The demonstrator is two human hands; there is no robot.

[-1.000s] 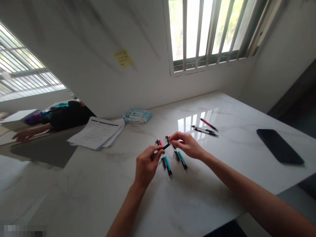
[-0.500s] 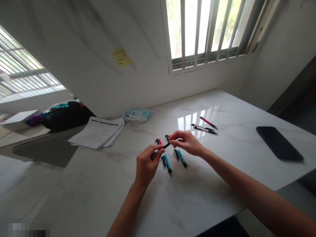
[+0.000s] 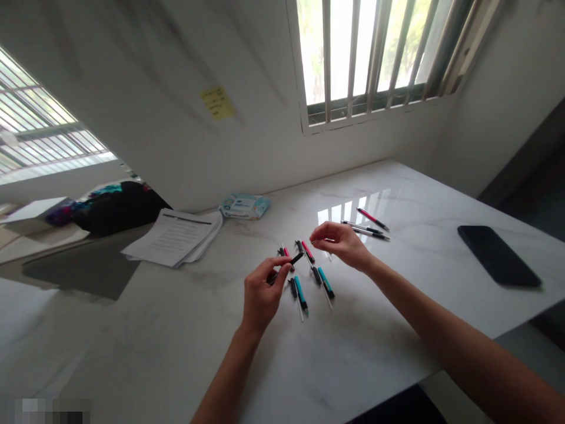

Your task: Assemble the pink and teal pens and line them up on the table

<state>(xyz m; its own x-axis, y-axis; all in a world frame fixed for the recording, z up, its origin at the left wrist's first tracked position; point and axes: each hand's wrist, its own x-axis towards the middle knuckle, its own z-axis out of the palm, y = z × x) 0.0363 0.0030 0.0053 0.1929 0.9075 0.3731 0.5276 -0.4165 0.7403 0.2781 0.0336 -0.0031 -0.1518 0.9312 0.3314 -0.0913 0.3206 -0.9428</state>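
My left hand (image 3: pixel 262 288) pinches a short black pen barrel (image 3: pixel 292 259) between thumb and fingers, its tip pointing up and to the right. My right hand (image 3: pixel 339 242) hangs just above the table, fingers curled and apart, holding nothing. Below it lie separated pen parts: a pink barrel (image 3: pixel 308 251), a teal barrel (image 3: pixel 301 292), another teal barrel (image 3: pixel 325 282), and thin white refills (image 3: pixel 326 296). Several dark pen pieces lie among them. Farther back, a red pen (image 3: pixel 373 218) and a silver-and-black pen (image 3: pixel 364 229) rest on the white marble table (image 3: pixel 388 306).
A stack of printed papers (image 3: pixel 174 238) and a blue wipes packet (image 3: pixel 245 206) lie at the table's back left. A black phone (image 3: pixel 498 256) lies face down at right. A dark bag or garment (image 3: pixel 121 209) sits beyond the left edge.
My right hand has let go of the black pen and moved up and right, and a pink barrel now shows beneath it. My left hand keeps its hold on the black barrel.
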